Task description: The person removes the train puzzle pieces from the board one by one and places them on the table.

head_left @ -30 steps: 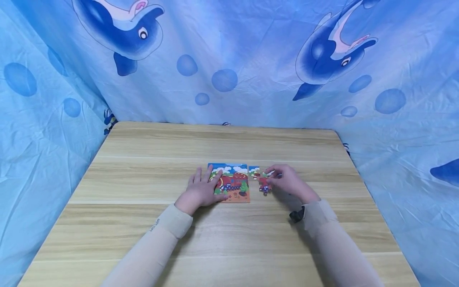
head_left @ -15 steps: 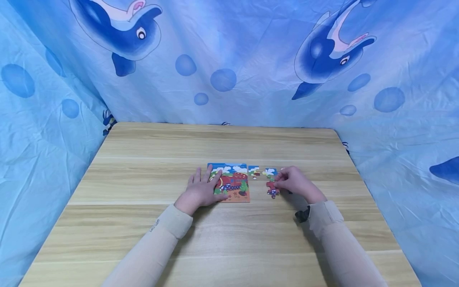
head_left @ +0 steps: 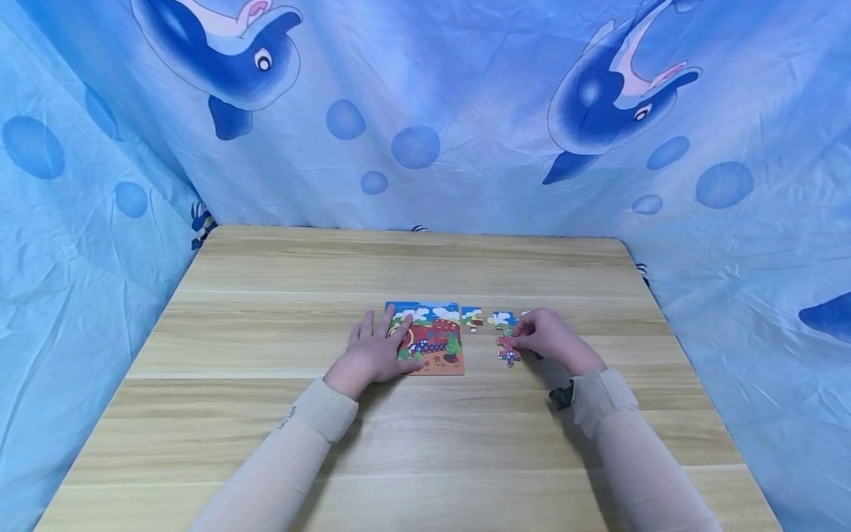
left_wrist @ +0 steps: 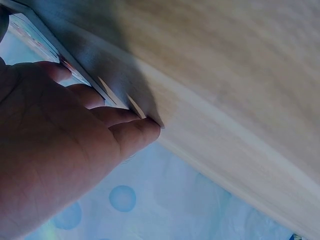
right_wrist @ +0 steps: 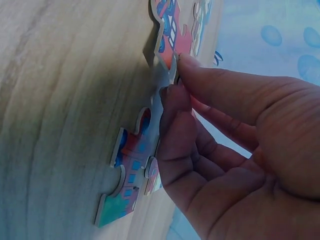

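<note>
My left hand [head_left: 372, 358] lies with fingers spread across the left part of a square picture board [head_left: 439, 363], printed with a red train, clouds and a tree. In the left wrist view its fingertips [left_wrist: 147, 131] touch the wooden table past the board's edge. To the right, my right hand [head_left: 550, 341] pinches a red and blue puzzle piece [head_left: 508, 356] between thumb and fingers. The same puzzle piece [right_wrist: 169, 35] shows at the top of the right wrist view, tilted off the table. Below it there, another puzzle piece [right_wrist: 129, 167] with a green corner lies beside the hand.
Two blue-and-white puzzle pieces, one a cloud piece [head_left: 501, 318], lie right of the board; a further piece is partly hidden behind the right hand. The wooden table [head_left: 425, 443] ends at a blue dolphin-print curtain [head_left: 425, 111]. A dark strap [head_left: 561, 397] hangs at the right cuff.
My right hand has moved a little to the right with the red puzzle piece, uncovering the cloud piece behind it. The left hand has stayed on the board.
</note>
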Tool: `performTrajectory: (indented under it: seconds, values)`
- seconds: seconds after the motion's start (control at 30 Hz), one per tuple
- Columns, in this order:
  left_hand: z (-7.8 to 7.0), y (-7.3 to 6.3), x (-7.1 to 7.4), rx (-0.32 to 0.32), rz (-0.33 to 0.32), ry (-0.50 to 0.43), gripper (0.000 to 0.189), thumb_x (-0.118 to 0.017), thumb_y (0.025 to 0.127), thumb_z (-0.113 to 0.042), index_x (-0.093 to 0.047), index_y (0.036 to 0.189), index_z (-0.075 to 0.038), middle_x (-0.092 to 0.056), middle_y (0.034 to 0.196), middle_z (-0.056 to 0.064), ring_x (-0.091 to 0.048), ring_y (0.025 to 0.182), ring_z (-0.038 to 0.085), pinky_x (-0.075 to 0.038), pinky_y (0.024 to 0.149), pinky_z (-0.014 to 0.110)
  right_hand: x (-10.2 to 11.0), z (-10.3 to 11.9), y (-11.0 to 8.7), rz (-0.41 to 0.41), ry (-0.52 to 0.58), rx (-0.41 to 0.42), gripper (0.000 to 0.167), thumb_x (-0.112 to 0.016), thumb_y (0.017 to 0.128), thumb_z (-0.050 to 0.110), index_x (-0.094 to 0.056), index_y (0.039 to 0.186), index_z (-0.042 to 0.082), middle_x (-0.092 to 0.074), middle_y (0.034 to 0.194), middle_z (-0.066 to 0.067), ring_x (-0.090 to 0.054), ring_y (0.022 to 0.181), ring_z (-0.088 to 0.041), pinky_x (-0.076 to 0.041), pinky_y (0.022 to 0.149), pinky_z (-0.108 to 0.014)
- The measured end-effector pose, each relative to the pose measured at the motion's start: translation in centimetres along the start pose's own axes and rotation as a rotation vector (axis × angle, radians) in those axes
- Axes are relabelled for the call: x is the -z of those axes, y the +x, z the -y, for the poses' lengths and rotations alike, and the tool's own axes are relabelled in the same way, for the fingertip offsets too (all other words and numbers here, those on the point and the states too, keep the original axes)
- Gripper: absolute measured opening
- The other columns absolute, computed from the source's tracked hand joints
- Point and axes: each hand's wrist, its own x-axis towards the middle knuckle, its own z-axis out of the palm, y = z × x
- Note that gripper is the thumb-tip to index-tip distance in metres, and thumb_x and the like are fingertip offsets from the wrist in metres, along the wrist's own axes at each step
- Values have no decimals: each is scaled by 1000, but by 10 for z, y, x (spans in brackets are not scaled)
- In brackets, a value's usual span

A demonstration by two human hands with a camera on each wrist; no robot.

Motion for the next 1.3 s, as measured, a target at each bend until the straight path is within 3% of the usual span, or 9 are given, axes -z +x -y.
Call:
performTrajectory:
  seconds: [0.2, 0.53, 0.87, 1.3]
  values:
    - [7, 10, -11, -5, -10, -14, 98, -54, 90, -76, -13, 166, -28, 5, 169, 15, 8, 148, 50, -4, 115, 67, -1, 2, 0, -4, -15, 14, 7, -78, 90, 7, -75, 84, 7, -64, 75, -1, -57, 63, -17, -50, 58, -34]
    - [4, 6, -8, -4, -16, -11, 98, -54, 89, -76, -16, 166, -27, 3, 169, 14, 9, 149, 50, -3, 115, 68, -4, 3, 0, -14, -50, 14, 4, -78, 88, 4, -75, 89, 6, -65, 83, -2, -58, 73, -19, -51, 63, -34]
    - [17, 25, -26, -1, -7, -14, 103, -49, 85, -84, -8, 165, -32, 11, 169, 10, 16, 148, 47, 0, 115, 66, -5, 4, -1, -31, -49, 5, 5, -78, 89, 4, -75, 89, 8, -65, 83, -2, -57, 74, -20, -51, 65, -34]
    - [15, 22, -25, 6, -8, -35, 100, -51, 87, -82, -9, 165, -35, 11, 169, 8, 16, 149, 46, 1, 115, 65, -5, 9, -4, -77, 116, -3, 11, -78, 92, 17, -75, 101, 12, -67, 85, -5, -59, 60, -24, -51, 51, -38]
